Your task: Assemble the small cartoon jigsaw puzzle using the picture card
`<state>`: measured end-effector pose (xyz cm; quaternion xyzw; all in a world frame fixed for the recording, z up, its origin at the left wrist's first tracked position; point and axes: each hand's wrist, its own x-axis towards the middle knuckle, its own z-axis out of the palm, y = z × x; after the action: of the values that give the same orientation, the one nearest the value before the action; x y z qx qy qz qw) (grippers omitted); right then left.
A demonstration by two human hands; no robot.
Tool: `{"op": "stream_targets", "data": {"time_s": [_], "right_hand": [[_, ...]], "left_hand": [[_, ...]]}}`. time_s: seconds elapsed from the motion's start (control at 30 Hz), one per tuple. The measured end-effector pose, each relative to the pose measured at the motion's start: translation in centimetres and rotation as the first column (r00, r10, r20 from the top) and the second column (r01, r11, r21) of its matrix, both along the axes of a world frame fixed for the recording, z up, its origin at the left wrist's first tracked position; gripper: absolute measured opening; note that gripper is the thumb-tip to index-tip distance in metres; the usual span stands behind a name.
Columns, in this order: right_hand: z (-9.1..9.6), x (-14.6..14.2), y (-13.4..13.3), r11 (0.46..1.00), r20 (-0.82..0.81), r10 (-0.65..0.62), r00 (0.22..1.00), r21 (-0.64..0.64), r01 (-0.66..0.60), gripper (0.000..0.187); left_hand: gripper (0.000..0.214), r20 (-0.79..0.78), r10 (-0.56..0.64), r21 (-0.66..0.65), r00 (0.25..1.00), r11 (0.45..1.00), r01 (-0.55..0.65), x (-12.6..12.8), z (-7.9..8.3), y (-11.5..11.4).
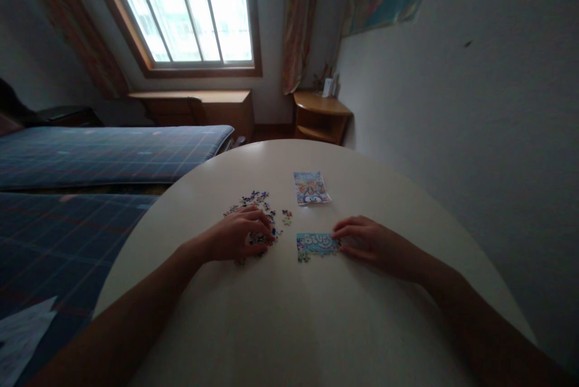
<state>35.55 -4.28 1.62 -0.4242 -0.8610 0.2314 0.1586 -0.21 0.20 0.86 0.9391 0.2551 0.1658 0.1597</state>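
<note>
On the pale round table (280, 327), my left hand (239, 233) hovers over or rests on a heap of loose jigsaw pieces (256, 197). Its fingers are curved and apart from the thumb, and they hide part of the heap. A partly joined jigsaw puzzle (316, 243), light blue with lettering along its top, lies to the right with an uneven lower edge. My right hand (359, 239) touches the puzzle's right end, its thumb and fingers apart. Between heap and puzzle are a few stray pieces (286, 217).
A printed picture sheet (311, 188) showing a cartoon figure lies beyond the puzzle. To the left are beds with blue plaid covers (113, 152) and some papers (27, 339). A desk (194, 97) and a corner shelf (321, 103) stand near the window; a white wall (474, 134) runs along the right.
</note>
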Motion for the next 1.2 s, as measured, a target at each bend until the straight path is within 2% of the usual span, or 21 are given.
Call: {"op": "stream_targets", "data": {"time_s": [0.47, 0.73, 0.97, 1.07, 1.2], "right_hand": [[-0.1, 0.0, 0.1, 1.0, -0.001, -0.009, 1.0, 0.0, 0.009, 0.024], [0.0, 0.0, 0.0, 1.0, -0.008, -0.005, 1.0, 0.0, 0.005, 0.024], [0.0, 0.0, -0.1, 1.0, -0.019, -0.009, 1.0, -0.007, 0.009, 0.024], [-0.1, 0.1, -0.1, 1.0, -0.017, -0.015, 1.0, -0.005, 0.015, 0.024], [-0.2, 0.1, 0.0, 1.0, -0.019, -0.011, 1.0, 0.008, 0.012, 0.023]], "left_hand": [[0.007, 0.022, -0.037, -0.024, 0.999, 0.999, 0.037, 0.4, 0.3, -0.1], [0.016, 0.047, -0.001, -0.005, 0.999, 1.0, 0.001, 0.9, -0.9, 0.1], [0.011, 0.046, -0.03, 0.003, 0.998, 1.0, 0.03, 0.8, -0.2, -0.2], [0.017, 0.039, -0.038, 0.027, 0.999, 0.999, 0.037, 0.7, -0.2, -0.2], [0.012, 0.004, -0.023, 0.026, 1.0, 0.999, 0.023, 0.9, -0.4, -0.3]]}}
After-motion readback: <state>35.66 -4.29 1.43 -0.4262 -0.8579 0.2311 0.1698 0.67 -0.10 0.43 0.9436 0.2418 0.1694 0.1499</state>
